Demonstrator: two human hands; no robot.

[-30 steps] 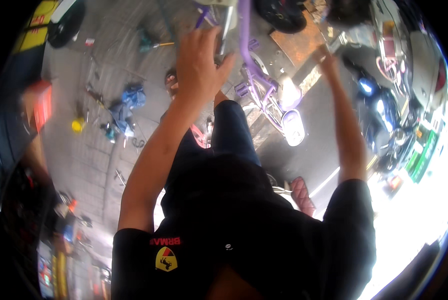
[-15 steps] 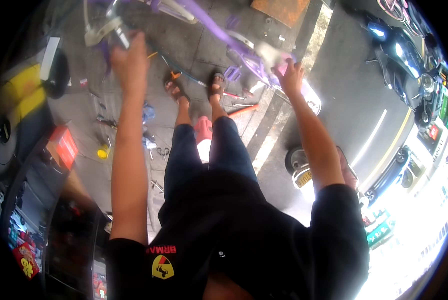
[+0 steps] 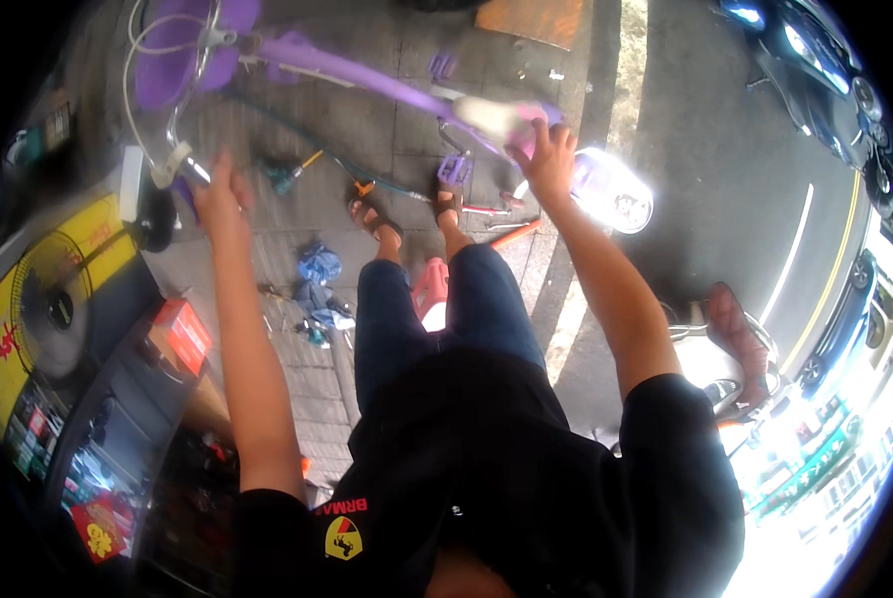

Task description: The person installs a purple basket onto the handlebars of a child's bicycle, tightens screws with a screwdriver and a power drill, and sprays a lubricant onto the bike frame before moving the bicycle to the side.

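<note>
A purple bicycle (image 3: 357, 75) stands across the upper view, with a chrome handlebar and looping white cables at the left. My left hand (image 3: 222, 194) is closed round the left handlebar end (image 3: 198, 169), beside the white brake lever. My right hand (image 3: 548, 159) grips the white and pink saddle (image 3: 496, 120) with curled fingers. A purple pedal (image 3: 454, 169) hangs below the frame by my sandalled right foot. The shiny rear fender (image 3: 611, 189) catches light right of my right hand.
A pink stool (image 3: 431, 284) is between my legs. A green hose (image 3: 297, 135), tools (image 3: 511, 234) and blue rags (image 3: 319, 264) lie on the pavement. A fan (image 3: 52, 314) and red box (image 3: 182, 334) are left, a scooter (image 3: 805, 80) and road (image 3: 725, 189) right.
My left hand has moved left and down with the handlebar, the bicycle swinging leftward with it. My right hand came in from the right and took hold of the saddle.
</note>
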